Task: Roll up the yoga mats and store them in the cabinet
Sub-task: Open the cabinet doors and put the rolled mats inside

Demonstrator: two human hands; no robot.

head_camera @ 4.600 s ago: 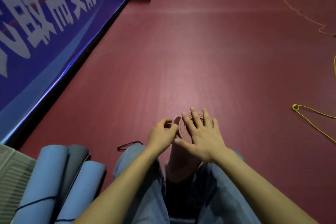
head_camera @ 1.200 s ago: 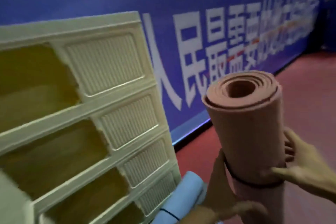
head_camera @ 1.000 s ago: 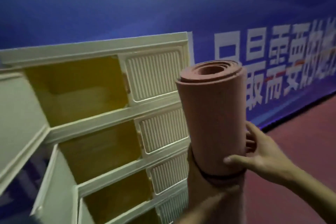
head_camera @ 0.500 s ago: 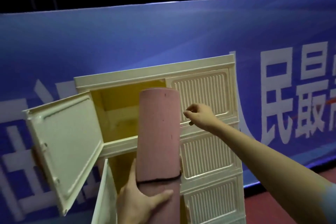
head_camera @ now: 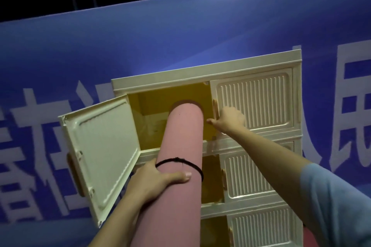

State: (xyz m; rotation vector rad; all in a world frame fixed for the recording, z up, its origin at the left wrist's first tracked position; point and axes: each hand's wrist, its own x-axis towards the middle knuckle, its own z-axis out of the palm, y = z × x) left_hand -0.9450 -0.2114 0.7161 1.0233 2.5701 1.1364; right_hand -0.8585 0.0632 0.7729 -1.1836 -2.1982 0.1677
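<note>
A pink rolled yoga mat [head_camera: 180,146], tied with a black band [head_camera: 176,159], points end first at the open top compartment [head_camera: 156,102] of the cream cabinet [head_camera: 200,74]. My left hand [head_camera: 154,182] grips the roll just below the band, thumb across the front. My right hand [head_camera: 228,121] reaches past the mat, and its curled fingers are on the handle edge of the shut right door [head_camera: 255,102]. The left door [head_camera: 104,146] stands swung wide open. The mat's far end reaches the opening and hides part of the yellow inside.
The cabinet stands against a blue banner wall [head_camera: 180,36] with large white characters. Below the top compartment, two lower ones show yellow openings beside shut ribbed doors [head_camera: 247,176]. A strip of red floor [head_camera: 309,238] shows at the bottom right.
The mat has tipped from upright toward the top compartment, its end now at the opening. My right hand has shifted to the right door's handle edge. My left hand keeps its grip.
</note>
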